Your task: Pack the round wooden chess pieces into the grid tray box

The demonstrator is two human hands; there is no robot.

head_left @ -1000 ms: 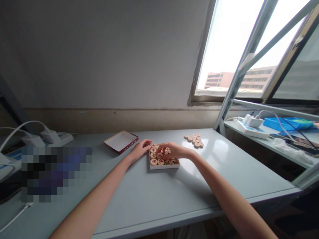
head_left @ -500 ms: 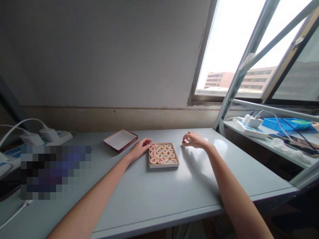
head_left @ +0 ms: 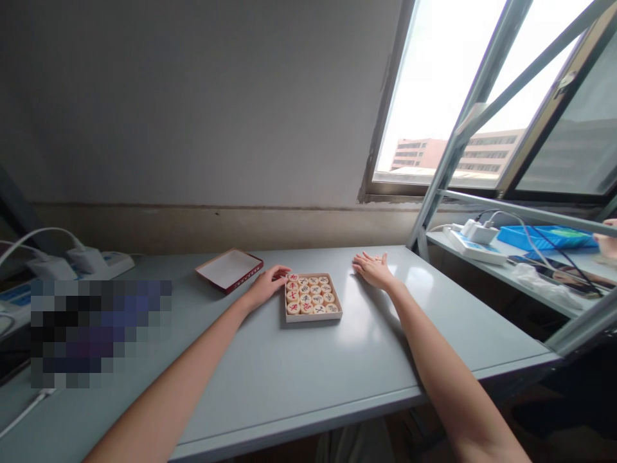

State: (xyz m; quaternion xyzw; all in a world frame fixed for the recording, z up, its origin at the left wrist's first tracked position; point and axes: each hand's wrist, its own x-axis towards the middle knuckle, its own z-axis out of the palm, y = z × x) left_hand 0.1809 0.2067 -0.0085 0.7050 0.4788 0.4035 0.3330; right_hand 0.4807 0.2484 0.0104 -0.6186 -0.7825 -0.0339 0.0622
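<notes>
A shallow box (head_left: 313, 317) sits mid-table, filled with several round wooden chess pieces (head_left: 311, 296) marked in red and black. My left hand (head_left: 265, 286) rests against the box's far left corner, fingers loosely laid on its edge and holding nothing. My right hand (head_left: 373, 269) lies flat on the table to the right of the box, fingers stretched out. It covers the spot where the loose pieces lay, so they are hidden. The box's red lid (head_left: 229, 270) lies upturned to the left of my left hand.
A white power strip with plugs (head_left: 99, 262) lies at the table's left, beside a blurred patch. On the right, a metal shelf (head_left: 486, 267) carries another power strip (head_left: 475, 236), cables and a blue tray (head_left: 549, 236). Another person's hand (head_left: 608, 243) shows at the right edge.
My right hand left the box, moved right to the loose pieces and now lies flat over them. The left hand stayed at the box's corner. The view shifted slightly.
</notes>
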